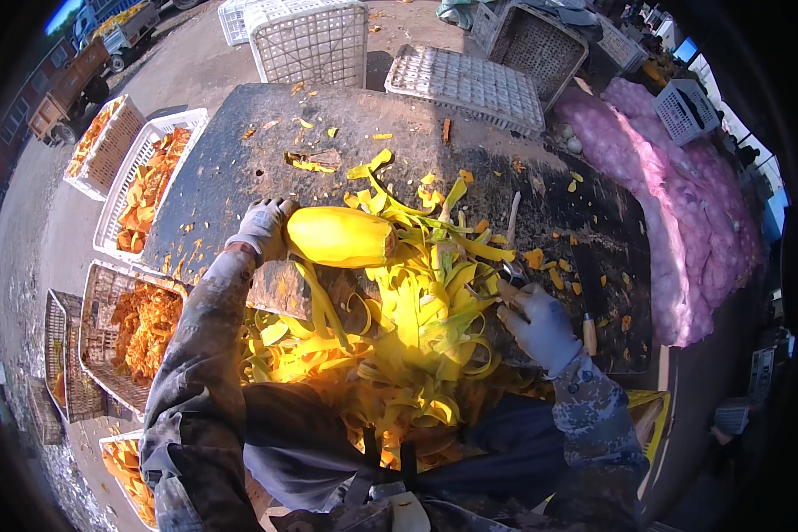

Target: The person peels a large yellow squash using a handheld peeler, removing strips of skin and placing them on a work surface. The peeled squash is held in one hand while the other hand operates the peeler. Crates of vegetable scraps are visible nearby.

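Note:
A peeled yellow squash (339,237) lies on its side on the worn, dark work board (206,173), its cut end facing right. My left hand (263,227), in a pale work glove, grips the squash's left end. To the right, my gloved right hand (540,327) is closed around a metal peeler (513,272), apart from the squash. Long yellow-green peel strips (419,306) are heaped between my hands and spill over the near edge towards my lap. Fingers partly cover the peeler.
A knife with a wooden handle (590,334) lies on the board's right side. Crates of orange pieces (151,183) stand at the left. Upturned white crates (465,83) sit beyond the board, and pink mesh sacks (678,219) are piled along the right.

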Demonstrator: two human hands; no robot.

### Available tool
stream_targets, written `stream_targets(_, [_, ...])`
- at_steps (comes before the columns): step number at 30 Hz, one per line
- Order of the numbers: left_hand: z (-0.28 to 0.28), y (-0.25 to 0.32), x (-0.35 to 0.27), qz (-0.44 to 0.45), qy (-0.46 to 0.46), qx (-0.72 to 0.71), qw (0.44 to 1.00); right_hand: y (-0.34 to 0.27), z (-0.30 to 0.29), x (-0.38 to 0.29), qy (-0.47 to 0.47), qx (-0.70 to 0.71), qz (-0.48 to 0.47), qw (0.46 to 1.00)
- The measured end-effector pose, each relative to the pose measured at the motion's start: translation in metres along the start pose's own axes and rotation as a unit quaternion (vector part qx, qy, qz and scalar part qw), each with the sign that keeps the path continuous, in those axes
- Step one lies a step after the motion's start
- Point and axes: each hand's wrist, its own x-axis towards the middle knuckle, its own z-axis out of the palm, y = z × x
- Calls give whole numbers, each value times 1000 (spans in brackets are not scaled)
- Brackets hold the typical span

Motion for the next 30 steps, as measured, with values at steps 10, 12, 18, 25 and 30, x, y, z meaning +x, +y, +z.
stream_targets(10, [-10,25,-38,-169,-136,-222,951,-7,27,-53,45,299,66,951])
stream_targets(12, [-8,31,-47,-202,-140,-239,940,-3,38,-52,63,312,30,947])
stream_targets(18, [7,53,-61,-220,-92,-443,864,-4,47,-49,82,279,-2,957])
stream_targets(25, [47,70,-81,-351,-39,-652,671,-12,48,-39,149,287,-74,943])
stream_targets(30, [71,72,-103,-199,-121,-633,739,-12,65,-41,181,152,-65,970])
